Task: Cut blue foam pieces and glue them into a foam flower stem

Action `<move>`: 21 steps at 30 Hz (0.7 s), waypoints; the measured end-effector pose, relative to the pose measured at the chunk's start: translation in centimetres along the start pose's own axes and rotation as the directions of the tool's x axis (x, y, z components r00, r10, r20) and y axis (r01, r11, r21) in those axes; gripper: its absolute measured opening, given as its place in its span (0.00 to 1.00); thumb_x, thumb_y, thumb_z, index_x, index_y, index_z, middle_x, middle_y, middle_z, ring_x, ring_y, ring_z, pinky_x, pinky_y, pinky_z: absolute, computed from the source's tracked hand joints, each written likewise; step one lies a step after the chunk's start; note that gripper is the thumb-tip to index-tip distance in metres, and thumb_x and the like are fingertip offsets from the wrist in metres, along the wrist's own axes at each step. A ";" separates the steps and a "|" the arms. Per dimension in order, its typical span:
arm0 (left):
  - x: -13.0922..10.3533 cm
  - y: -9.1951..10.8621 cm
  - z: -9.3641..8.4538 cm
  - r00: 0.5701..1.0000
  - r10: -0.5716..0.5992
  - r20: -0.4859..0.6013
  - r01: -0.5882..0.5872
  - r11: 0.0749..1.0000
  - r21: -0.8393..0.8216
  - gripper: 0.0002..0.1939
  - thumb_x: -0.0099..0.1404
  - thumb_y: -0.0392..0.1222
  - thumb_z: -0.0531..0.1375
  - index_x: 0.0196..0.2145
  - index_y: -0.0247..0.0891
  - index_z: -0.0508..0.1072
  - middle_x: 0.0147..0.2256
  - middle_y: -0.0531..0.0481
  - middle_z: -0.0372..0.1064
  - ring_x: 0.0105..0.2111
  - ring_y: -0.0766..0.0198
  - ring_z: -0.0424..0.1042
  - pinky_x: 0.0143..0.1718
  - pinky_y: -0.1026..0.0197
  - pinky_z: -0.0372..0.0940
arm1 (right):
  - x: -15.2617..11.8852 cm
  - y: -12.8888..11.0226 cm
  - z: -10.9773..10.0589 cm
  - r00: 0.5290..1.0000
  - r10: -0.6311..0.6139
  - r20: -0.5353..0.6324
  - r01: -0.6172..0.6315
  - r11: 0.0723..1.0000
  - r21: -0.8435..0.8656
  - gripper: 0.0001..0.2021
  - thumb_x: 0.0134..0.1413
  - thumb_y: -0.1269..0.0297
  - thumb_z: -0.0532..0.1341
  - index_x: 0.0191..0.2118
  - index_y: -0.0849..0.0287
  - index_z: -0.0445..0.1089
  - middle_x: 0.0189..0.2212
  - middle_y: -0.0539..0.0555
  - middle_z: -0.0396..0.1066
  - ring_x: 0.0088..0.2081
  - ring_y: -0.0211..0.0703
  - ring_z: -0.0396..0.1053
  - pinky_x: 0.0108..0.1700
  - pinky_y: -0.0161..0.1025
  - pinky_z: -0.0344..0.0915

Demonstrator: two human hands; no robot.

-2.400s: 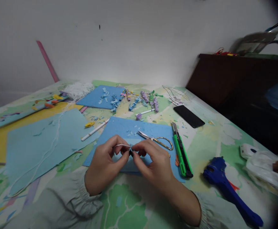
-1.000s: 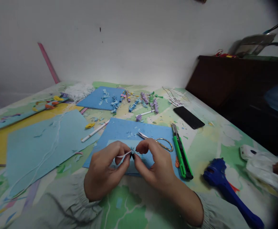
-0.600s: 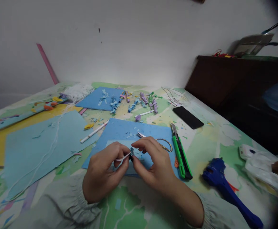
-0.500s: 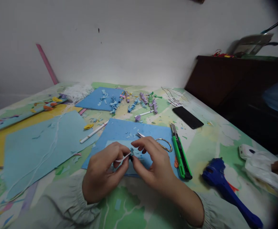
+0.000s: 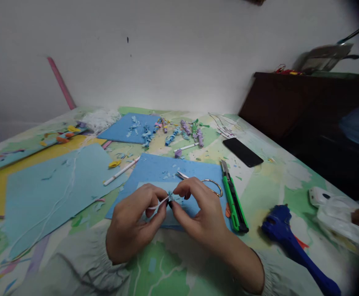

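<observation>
My left hand (image 5: 136,224) pinches a thin white stick (image 5: 158,204) between thumb and fingers, above the blue sheets. At the stick's tip sits a small light-blue fringed piece (image 5: 171,196), and the thumb and index finger of my right hand (image 5: 202,216) close on it from the other side. The fingertips of both hands nearly meet there, partly hiding the piece. Under the hands lies a blue foam sheet (image 5: 133,179) with light-blue scraps. Scissors (image 5: 218,189) rest on that sheet, partly covered by my right hand.
A green utility knife (image 5: 233,197) lies right of the hands, its blade out. Further right are a blue glue gun (image 5: 290,240) and a black phone (image 5: 242,151). Behind stand several fringed rolls (image 5: 172,136). A light-blue sheet (image 5: 40,185) covers the left side.
My right index finger has come down and closed onto the blue fringed piece, having been raised slightly above it. My left hand has hardly moved.
</observation>
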State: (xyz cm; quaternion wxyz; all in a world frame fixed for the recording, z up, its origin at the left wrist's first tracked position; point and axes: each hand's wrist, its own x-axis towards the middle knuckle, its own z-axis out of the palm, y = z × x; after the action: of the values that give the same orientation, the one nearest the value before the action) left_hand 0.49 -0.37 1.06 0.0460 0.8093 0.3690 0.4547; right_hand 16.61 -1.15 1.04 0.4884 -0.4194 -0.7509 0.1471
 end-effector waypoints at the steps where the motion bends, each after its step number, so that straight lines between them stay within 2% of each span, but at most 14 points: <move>1: 0.0 0.0 0.0 1.000 -0.004 -0.010 0.004 1.000 -0.001 0.13 0.58 0.30 0.57 0.24 0.40 0.55 0.26 0.58 0.66 0.19 0.73 0.58 0.22 0.68 0.56 | -0.1 0.0 0.0 1.000 0.005 -0.011 -0.005 1.000 -0.005 0.06 0.47 0.75 0.59 0.33 0.61 0.64 0.29 0.52 0.65 0.33 0.40 0.63 0.37 0.38 0.60; 4: -0.2 0.0 0.0 1.000 -0.013 -0.019 0.013 1.000 0.002 0.13 0.58 0.30 0.58 0.24 0.40 0.55 0.25 0.58 0.65 0.19 0.74 0.58 0.23 0.68 0.56 | -0.2 -0.1 0.0 0.999 0.012 -0.036 -0.012 1.000 -0.010 0.06 0.47 0.75 0.59 0.33 0.62 0.64 0.29 0.52 0.64 0.33 0.40 0.63 0.38 0.38 0.60; 10: -0.3 0.2 -0.1 1.000 0.006 -0.024 -0.006 1.000 0.004 0.11 0.58 0.30 0.57 0.25 0.40 0.58 0.23 0.58 0.63 0.21 0.73 0.60 0.24 0.68 0.57 | -0.1 -0.1 0.1 0.999 -0.046 -0.014 0.046 0.999 0.018 0.06 0.48 0.77 0.58 0.34 0.62 0.66 0.30 0.53 0.66 0.35 0.40 0.64 0.40 0.39 0.61; 16: -0.3 0.1 -0.1 0.999 0.030 -0.020 -0.030 1.000 0.001 0.09 0.58 0.29 0.57 0.28 0.41 0.61 0.25 0.57 0.64 0.22 0.72 0.62 0.25 0.67 0.58 | -0.3 0.0 0.3 0.999 -0.048 -0.015 0.049 0.998 0.031 0.06 0.49 0.76 0.58 0.35 0.63 0.68 0.31 0.54 0.67 0.36 0.40 0.65 0.40 0.38 0.62; 21: -0.3 0.1 -0.1 0.999 0.035 -0.014 -0.035 0.999 -0.012 0.11 0.58 0.28 0.57 0.26 0.40 0.58 0.26 0.57 0.65 0.23 0.72 0.63 0.25 0.68 0.58 | -0.2 0.0 0.3 0.997 -0.073 -0.025 0.074 0.997 0.028 0.06 0.50 0.77 0.58 0.35 0.64 0.69 0.30 0.55 0.67 0.36 0.40 0.65 0.40 0.38 0.62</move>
State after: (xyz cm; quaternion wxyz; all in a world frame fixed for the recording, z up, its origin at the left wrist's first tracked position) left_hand 0.41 -0.66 0.92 0.0403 0.8123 0.3523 0.4631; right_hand 16.36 -1.19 0.77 0.5083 -0.3862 -0.7579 0.1348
